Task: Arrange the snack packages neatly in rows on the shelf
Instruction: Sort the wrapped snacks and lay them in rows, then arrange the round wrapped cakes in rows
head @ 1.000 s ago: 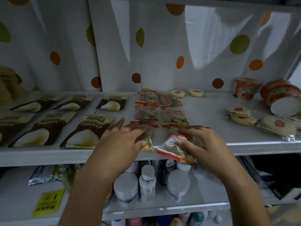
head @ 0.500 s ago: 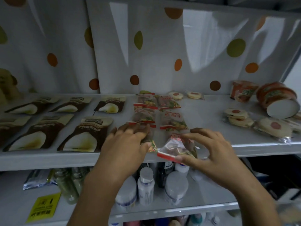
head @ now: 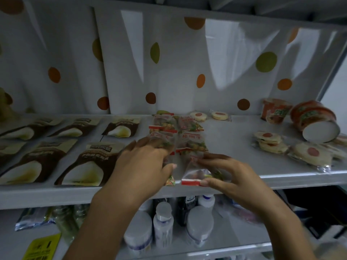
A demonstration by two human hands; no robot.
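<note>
At the shelf (head: pixel 281 177) edge, right hand (head: pixel 238 177) is pinching a snack packet (head: pixel 195 175); left hand (head: pixel 142 166), flat, is pressing a second packet (head: pixel 170 182); alignment likely follows.

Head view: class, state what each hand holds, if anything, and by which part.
Right hand pinches the clear snack packet by its ends, thumb on the red strip. Left hand rests on a second packet, gripping nothing.

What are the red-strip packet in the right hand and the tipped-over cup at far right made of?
The packet: thin clear plastic film, glossy; contents show through it. The cup: likely paper or foam, printed side, matte white base; can't tell which.
</note>
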